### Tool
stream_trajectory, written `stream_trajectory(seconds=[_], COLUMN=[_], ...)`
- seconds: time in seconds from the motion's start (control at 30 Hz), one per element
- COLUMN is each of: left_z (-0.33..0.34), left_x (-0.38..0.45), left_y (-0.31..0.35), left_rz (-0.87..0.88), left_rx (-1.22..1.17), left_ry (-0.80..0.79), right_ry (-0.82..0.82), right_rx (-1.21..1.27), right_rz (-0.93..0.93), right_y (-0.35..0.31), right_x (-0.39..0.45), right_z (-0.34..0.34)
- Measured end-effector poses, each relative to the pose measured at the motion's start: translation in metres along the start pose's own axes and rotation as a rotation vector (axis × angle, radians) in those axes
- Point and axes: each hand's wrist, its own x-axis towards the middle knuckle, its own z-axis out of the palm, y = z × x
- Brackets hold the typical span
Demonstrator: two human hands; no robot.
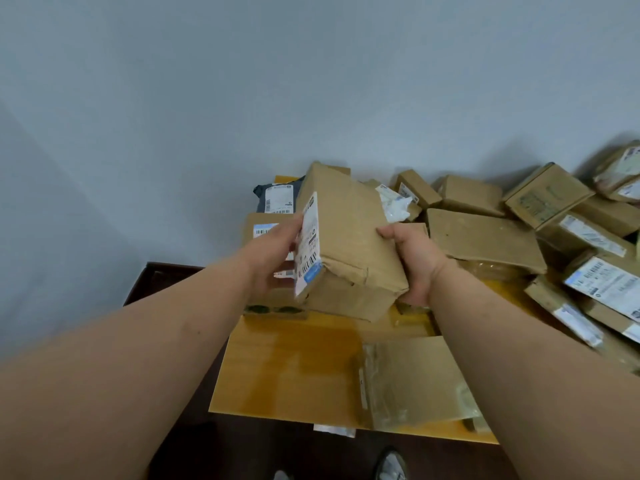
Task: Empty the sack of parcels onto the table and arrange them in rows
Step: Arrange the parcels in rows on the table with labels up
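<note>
I hold a brown cardboard parcel (349, 244) above the yellow-topped table (298, 368), tilted, with a white shipping label on its left face. My left hand (277, 258) grips the labelled left side. My right hand (419, 261) grips the right side, thumb on top and fingers under the lower corner. Behind and beneath it lie a grey mailer bag (277, 199) and a labelled box (263, 230). A heap of several cardboard parcels (554, 230) covers the right of the table. No sack is in view.
A flat parcel with clear tape (415, 382) lies on the near right of the table. A white wall rises directly behind the table. Dark floor (242, 452) and shoe tips (391, 465) show below the near edge.
</note>
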Motion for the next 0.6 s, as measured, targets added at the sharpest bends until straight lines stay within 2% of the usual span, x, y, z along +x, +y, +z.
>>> stream_trajectory(seconds=[0.07, 0.13, 0.3, 0.47, 0.6], left_z=[0.006, 0.014, 0.027, 0.032, 0.031], left_x=[-0.011, -0.019, -0.041, -0.062, -0.076], left_y=[0.002, 0.002, 0.004, -0.002, -0.011], left_rz=[-0.119, -0.085, -0.014, 0.007, -0.031], left_rx=[-0.190, -0.169, -0.035, 0.080, 0.061], left_ry=[-0.147, -0.177, -0.115, 0.008, 0.033], right_ry=[-0.030, -0.026, 0.032, -0.044, -0.146], right_rx=[-0.099, -0.262, -0.436, -0.479, -0.536], right_rz=[0.015, -0.007, -0.068, 0.007, 0.074], right_y=[0.013, 0.020, 0.017, 0.010, 0.014], right_x=[0.004, 0.003, -0.003, -0.011, -0.023], right_z=[0.001, 0.004, 0.007, 0.003, 0.004])
